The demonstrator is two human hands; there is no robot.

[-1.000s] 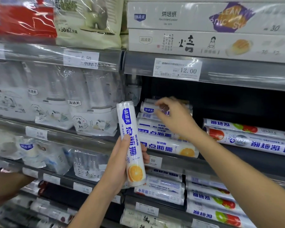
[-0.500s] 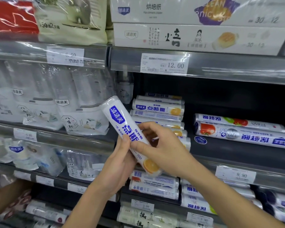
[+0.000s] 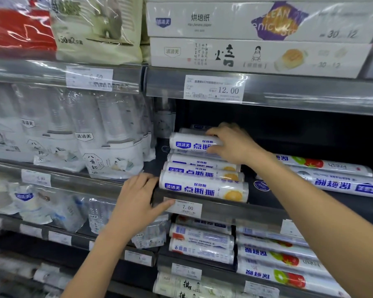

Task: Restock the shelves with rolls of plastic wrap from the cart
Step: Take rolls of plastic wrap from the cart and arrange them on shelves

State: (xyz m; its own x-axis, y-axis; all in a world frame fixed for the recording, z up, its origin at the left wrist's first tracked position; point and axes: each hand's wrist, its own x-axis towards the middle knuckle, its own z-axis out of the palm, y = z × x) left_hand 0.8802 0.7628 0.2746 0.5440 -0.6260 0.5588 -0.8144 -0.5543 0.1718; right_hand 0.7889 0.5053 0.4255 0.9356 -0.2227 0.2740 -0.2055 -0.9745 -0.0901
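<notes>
Grip: your right hand (image 3: pixel 231 145) curls round the top roll (image 3: pixel 188 144), laid atop the stack (image 3: pixel 199 172) on the middle shelf (image 3: pixel 256 212). Meanwhile your left hand (image 3: pixel 138 198), flat and slack, rests on its front lip. Risk: rolls are round; release off-centre and it may roll forward, off the lip.

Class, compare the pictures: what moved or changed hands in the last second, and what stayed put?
The roll passed from left hand to right hand, turned from upright to flat, and is now held atop the stack. The left hand let go and moved to the shelf edge. The stack stayed.
</notes>
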